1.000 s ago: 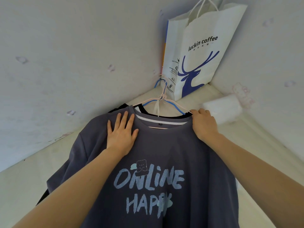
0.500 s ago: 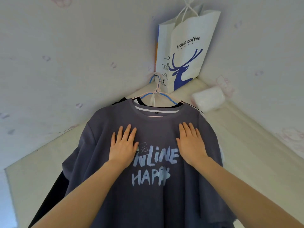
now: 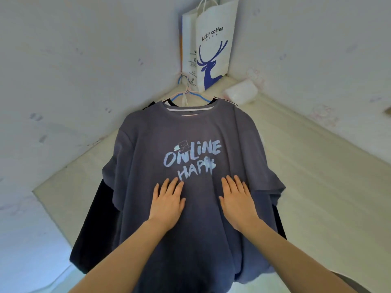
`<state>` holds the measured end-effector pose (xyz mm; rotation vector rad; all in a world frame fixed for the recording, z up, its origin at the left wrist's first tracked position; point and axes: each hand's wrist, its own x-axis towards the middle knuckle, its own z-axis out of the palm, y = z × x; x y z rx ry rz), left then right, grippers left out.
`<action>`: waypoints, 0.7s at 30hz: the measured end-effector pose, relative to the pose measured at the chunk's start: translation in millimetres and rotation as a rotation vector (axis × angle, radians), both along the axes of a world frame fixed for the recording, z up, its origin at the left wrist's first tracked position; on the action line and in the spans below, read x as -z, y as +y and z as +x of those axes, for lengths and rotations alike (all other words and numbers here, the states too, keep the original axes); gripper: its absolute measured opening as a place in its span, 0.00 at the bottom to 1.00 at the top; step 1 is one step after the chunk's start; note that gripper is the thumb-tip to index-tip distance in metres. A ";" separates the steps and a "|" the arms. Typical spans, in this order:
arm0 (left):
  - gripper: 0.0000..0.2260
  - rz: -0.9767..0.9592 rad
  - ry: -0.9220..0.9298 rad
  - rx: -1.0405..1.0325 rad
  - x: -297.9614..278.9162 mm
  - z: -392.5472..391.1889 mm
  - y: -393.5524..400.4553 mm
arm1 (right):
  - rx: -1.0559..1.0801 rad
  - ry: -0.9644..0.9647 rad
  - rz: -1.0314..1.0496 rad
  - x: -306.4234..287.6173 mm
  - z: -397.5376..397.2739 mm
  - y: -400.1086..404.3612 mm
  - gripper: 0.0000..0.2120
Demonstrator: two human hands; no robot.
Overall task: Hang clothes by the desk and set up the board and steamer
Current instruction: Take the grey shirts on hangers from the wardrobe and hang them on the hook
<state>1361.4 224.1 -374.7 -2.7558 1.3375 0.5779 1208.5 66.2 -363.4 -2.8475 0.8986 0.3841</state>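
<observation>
Both hands have slid down from the chest print to the shirt's midriff.
Left hand (image 3: 168, 205) and right hand (image 3: 238, 203) lie flat, fingers spread, holding nothing; the grey T-shirt (image 3: 190, 132) hangs lengthwise toward 12 o'clock from its hanger (image 3: 186, 94).

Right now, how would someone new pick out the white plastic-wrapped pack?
Find the corner where the two walls meet and the luckin coffee bag stands. Just right of it, against the wall, lies the white pack: soft, plain and unprinted, unlike the upright deer-printed bag.
</observation>
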 end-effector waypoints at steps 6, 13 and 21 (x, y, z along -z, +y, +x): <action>0.25 0.017 0.039 0.083 -2.7 -42.3 46.8 | 0.102 -0.014 -0.043 6.5 -59.8 65.3 0.27; 0.24 -0.010 0.081 0.118 -6.5 -81.8 83.0 | 0.226 -0.045 -0.034 -12.3 -112.0 105.2 0.26; 0.19 -0.268 0.123 0.163 -18.7 -136.8 88.4 | 0.359 -0.089 0.039 -30.7 -179.9 154.8 0.26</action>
